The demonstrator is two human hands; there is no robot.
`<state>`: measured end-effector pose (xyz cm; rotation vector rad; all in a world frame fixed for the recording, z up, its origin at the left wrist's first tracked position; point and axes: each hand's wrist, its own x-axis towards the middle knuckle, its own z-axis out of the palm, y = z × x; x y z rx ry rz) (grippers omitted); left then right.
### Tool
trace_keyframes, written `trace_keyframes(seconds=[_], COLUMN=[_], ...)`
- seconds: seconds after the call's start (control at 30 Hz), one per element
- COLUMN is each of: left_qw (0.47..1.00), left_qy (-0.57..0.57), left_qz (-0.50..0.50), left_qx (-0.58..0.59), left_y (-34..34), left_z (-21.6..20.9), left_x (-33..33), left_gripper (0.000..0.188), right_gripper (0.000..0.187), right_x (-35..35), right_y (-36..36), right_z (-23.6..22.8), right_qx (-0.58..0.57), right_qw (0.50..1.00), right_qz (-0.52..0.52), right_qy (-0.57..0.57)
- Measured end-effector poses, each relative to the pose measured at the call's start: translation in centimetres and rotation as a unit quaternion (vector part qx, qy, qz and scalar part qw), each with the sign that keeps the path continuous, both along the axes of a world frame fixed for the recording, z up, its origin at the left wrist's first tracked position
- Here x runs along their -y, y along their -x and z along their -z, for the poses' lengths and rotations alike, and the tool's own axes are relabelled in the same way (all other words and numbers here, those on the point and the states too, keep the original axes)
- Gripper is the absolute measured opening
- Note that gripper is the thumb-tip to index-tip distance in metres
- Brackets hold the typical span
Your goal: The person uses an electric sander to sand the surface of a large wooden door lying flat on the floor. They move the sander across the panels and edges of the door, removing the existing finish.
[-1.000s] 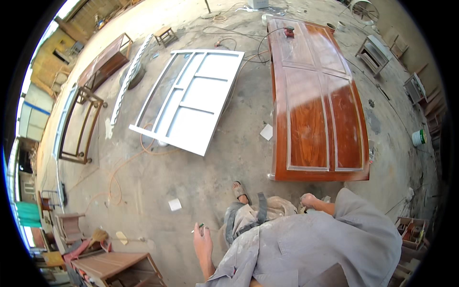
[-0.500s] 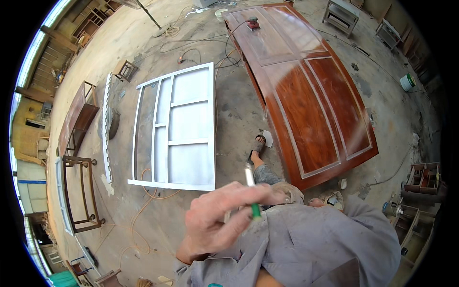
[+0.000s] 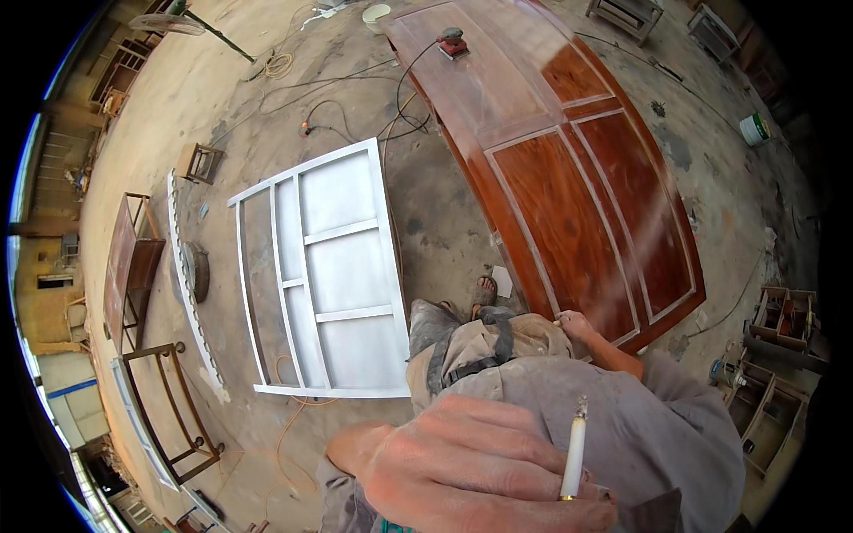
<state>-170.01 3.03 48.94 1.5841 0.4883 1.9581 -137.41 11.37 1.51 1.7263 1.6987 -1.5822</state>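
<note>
A lit cigarette (image 3: 576, 450), white with an ash tip and a gold band, stands between the fingers of my left hand (image 3: 462, 466), close in front of me. My right hand (image 3: 582, 330) is at the near left edge of a large reddish-brown wooden panel (image 3: 555, 222) with framed sections. Its fingers are curled together there, and whatever they may pinch is too small to make out. The panel's far part looks dull and pale, the near part dark and glossy. A red and black sander (image 3: 452, 43) rests on the far end, its cord trailing left.
Left of the panel lies a white-painted frame (image 3: 309, 311) with crossbars. Cords (image 3: 311, 82) and an orange hose (image 3: 283, 444) run over the concrete floor. A small stool (image 3: 199, 163), wooden furniture frames (image 3: 173, 404), a white-green bucket (image 3: 754, 130) and a fan (image 3: 169, 24) stand around.
My left hand has come nearer and moved down and right with the cigarette. My right hand now shows at the panel's edge. The whole view has shifted and turned slightly.
</note>
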Motion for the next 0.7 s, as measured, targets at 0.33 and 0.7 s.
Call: trace_keyframes(seconds=[0.33,0.7], left_qw=[0.944,0.718], left_qy=[0.297,0.637], left_qz=[0.142,-0.071], left_qx=[-0.011,-0.273], left_y=[14.9,42.6], left_z=[7.5,46.2], left_x=[-16.1,-41.3], left_gripper=[0.042,0.060], right_gripper=[0.031,0.037], right_x=[-2.1,-13.7], right_y=[1.0,23.3], right_z=[7.9,4.2], right_qx=[0.046,0.041], right_qw=[0.985,0.921], right_qz=[0.151,0.349], right_qy=[0.068,0.169])
